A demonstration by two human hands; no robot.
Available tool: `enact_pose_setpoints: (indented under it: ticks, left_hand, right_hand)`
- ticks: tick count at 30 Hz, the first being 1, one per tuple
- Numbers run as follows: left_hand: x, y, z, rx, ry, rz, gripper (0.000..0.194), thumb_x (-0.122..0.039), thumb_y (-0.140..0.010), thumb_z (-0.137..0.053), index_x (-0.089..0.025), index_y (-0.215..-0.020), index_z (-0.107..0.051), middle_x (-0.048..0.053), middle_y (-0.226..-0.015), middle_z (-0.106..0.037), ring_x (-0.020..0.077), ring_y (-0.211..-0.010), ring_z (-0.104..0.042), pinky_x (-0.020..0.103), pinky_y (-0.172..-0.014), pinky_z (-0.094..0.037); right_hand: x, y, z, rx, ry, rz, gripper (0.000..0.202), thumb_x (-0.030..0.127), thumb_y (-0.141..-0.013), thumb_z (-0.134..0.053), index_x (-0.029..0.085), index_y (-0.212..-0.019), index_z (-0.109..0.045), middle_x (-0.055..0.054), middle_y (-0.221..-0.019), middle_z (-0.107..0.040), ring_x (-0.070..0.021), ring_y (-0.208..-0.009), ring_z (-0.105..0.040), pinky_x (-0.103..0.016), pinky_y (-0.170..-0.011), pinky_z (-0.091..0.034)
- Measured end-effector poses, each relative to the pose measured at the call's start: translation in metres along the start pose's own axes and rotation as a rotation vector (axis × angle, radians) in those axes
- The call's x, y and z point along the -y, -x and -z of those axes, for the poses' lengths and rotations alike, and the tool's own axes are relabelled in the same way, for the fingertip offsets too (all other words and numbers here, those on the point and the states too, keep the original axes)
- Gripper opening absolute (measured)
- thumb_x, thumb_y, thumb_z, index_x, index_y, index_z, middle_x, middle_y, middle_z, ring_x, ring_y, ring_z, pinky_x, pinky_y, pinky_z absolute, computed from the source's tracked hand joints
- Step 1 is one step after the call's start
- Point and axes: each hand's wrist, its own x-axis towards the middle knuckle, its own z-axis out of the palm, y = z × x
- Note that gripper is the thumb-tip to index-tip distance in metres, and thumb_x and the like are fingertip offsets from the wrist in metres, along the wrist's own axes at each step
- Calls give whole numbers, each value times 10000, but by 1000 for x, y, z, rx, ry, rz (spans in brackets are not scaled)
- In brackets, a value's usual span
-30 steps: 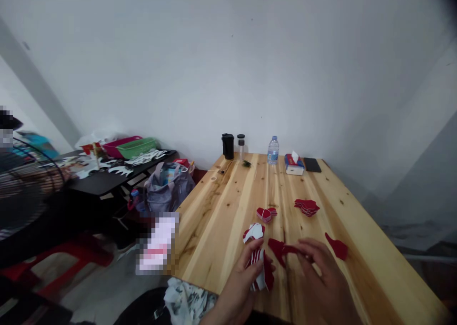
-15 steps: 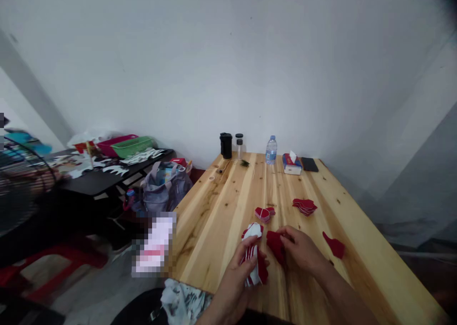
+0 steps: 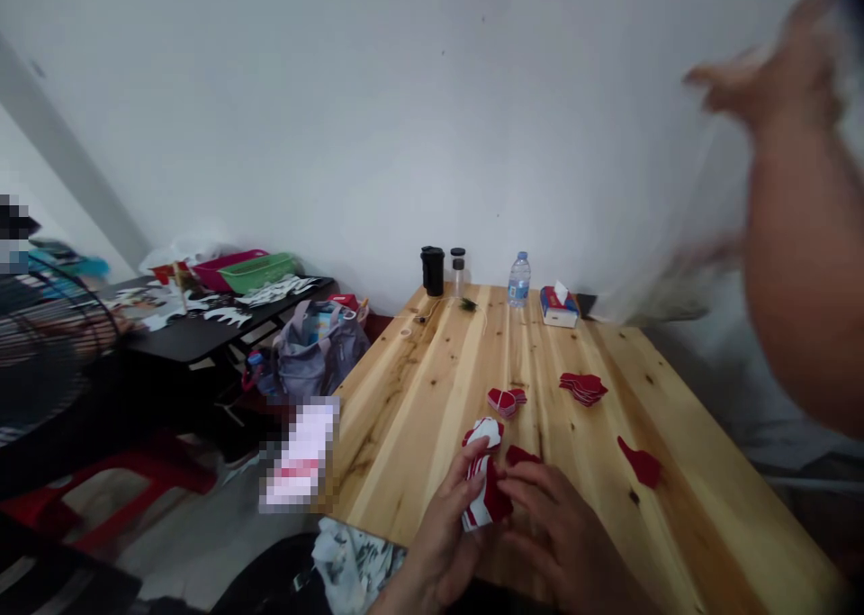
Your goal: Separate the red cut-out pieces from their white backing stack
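Stack of red-and-white paper cutouts [image 3: 482, 498]: upright, lower centre, gripped in my left hand [image 3: 442, 543]; my right hand [image 3: 563, 543], nearer its red face, touches it, fingers loosely curled.

1. The left hand [image 3: 442, 543] is bare: no glove, ring or band shows on the fingers or the back of the hand.
2. The right hand [image 3: 563, 543] is also bare, with nothing worn on the fingers or on the visible wrist.
3. Both forearms run uncovered to the bottom edge of the view; no sleeve or cuff shows on either.
4. Below the left forearm lies a crumpled white cloth with grey-black print [image 3: 355, 570], seemingly part of the clothing on the lap, over something dark.
5. Fingernails are too blurred to tell.
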Motion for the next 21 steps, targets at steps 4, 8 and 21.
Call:
enact_pose_setpoints:
  ticks: [4, 8, 21]
  left_hand:
    - [4, 3, -1, 8, -34, 3, 485, -340, -808, -721, -269, -1273, -603, 82, -1250, -633, 244, -1095, -609, 299, -855, -481]
    - [5, 5, -11, -49, -106, -16, 502, -352, -785, -740, -282, -1264, -609, 67, -1298, -614, 241, -1094, -608, 256, -784, -488]
    - [16, 7, -35, -111, -192, -76, 502, -381, -759, -756, -270, -1234, -634, 69, -1367, -577, 295, -1257, -516, 330, -960, -449]
  right_hand:
    - [0, 9, -10, -92, 104, 32, 313, 224, -906, -578, 300, -1208, -606, -54, -1217, -626, -226, -1109, -608, -371, -932, -543]
    - [3, 15, -17, -153, 140, 9, 342, 213, -896, -575, 267, -1233, -594, -77, -1211, -625, -231, -1091, -619, -371, -925, -553]
    - [0, 34, -20, -348, 169, 37, 333, 171, -914, -502, 276, -1210, -613, -69, -1093, -703, -216, -1004, -690, -333, -872, -593]
